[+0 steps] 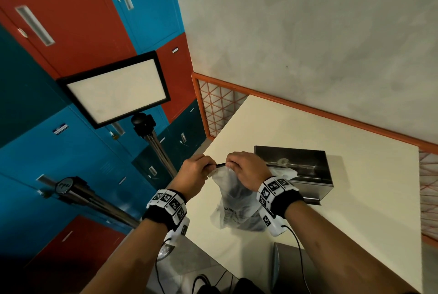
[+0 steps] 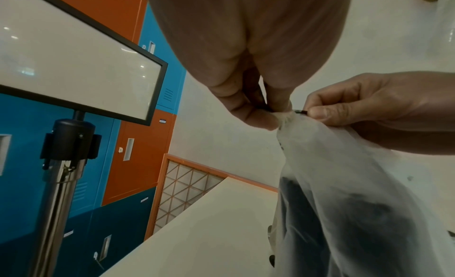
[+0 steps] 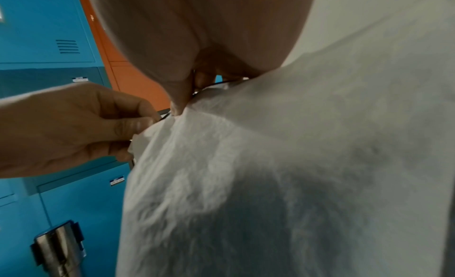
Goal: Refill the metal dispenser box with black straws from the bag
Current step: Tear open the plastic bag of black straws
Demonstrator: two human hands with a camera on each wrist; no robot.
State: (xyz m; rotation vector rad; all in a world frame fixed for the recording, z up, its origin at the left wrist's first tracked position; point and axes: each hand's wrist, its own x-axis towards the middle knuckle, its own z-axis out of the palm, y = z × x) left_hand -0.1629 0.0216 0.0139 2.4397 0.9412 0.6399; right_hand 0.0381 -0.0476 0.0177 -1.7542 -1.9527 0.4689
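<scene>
A translucent white plastic bag [image 1: 234, 201] stands on the cream table [image 1: 308, 128], with dark straws [image 2: 364, 209] showing through its lower part. My left hand [image 1: 196, 170] and right hand [image 1: 244, 168] meet at its gathered neck. Each pinches an end of a thin black tie [image 1: 219, 164] that runs between them. In the left wrist view the left hand [image 2: 261, 113] also nips the bag [image 2: 344, 183] at its top, opposite the right hand [image 2: 344, 109]. The metal dispenser box [image 1: 305, 158] sits just behind the bag, its inside partly hidden.
A framed sign [image 1: 118, 90] on a chrome post stands left of the table, with a second post [image 1: 68, 187] nearer me. Red and blue lockers [image 1: 71, 21] fill the left side. An orange lattice rail [image 1: 213, 109] borders the table's far edges. Cables hang below my wrists.
</scene>
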